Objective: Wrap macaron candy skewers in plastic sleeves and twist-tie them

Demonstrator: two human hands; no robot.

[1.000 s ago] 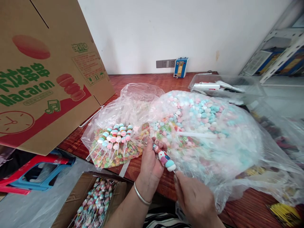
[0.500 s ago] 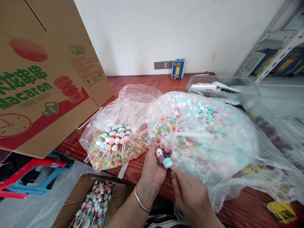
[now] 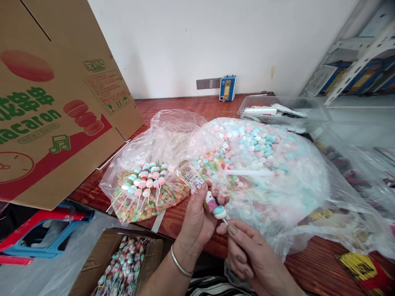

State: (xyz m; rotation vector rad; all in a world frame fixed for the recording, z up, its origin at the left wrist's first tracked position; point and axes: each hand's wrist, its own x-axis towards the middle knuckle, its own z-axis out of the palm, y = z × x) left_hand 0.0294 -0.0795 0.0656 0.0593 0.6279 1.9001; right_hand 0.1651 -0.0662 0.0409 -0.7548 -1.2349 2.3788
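My left hand (image 3: pixel 197 213), with a silver bangle at the wrist, is closed around a clear printed wrapper (image 3: pixel 190 176) and the candy skewer (image 3: pixel 214 204) going into it. The skewer carries pink, white and blue sweets. My right hand (image 3: pixel 247 253) pinches the skewer's white stick from below. Both hands hover over the near edge of the red wooden table (image 3: pixel 182 105). Left of them several finished skewers (image 3: pixel 145 183) lie on a plastic bag of colourful wrappers (image 3: pixel 148 201). Behind the hands sits a large clear bag of pastel sweets (image 3: pixel 262 164).
A tilted "Macaron" cardboard box (image 3: pixel 58 102) leans at the left. An open carton of wrapped skewers (image 3: pixel 123 267) stands on the floor below, beside red and blue stools (image 3: pixel 40 230). A clear tray (image 3: pixel 277 111), a small blue device (image 3: pixel 226 87) and shelving (image 3: pixel 354 61) lie at the back right.
The wrapper now stands up clear of my left fingers with the skewer pushed further into it. My right hand turned palm-up and shifted its pinch under the stick.
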